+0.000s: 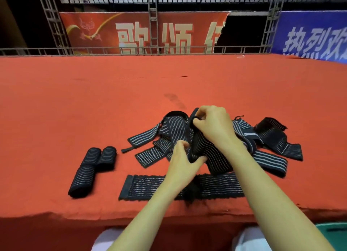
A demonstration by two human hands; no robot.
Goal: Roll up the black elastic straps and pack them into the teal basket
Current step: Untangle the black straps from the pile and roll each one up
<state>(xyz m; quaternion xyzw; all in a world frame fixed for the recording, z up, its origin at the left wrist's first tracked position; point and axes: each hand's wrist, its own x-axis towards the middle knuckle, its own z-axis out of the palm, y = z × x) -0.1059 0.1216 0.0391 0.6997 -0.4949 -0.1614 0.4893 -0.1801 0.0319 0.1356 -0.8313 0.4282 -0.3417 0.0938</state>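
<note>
- The fingers of my right hand point(213, 125) are curled tight round the upper end of a black elastic strap with thin pale stripes point(201, 147), held up off the heap.
- The fingers of my left hand point(181, 156) pinch the lower part of that same strap against the thumb, just below and to the left of the right fingers.
- Beneath both sets of fingers lies a loose heap of black striped straps point(174, 126) on the red cloth-covered table point(131, 92). The heap also spreads out to the right of my right wrist.
- Nearer to me than the fingers, one flat black strap point(148, 186) lies stretched along the table's near edge, and my left forearm passes over it.
- Well to the left of my left fingers sit the rolled-up black straps point(90, 168), lying side by side and touching.
- The teal plastic basket point(332, 233) shows only as a corner below the table edge, down by my right forearm, and I cannot tell what it holds.
</note>
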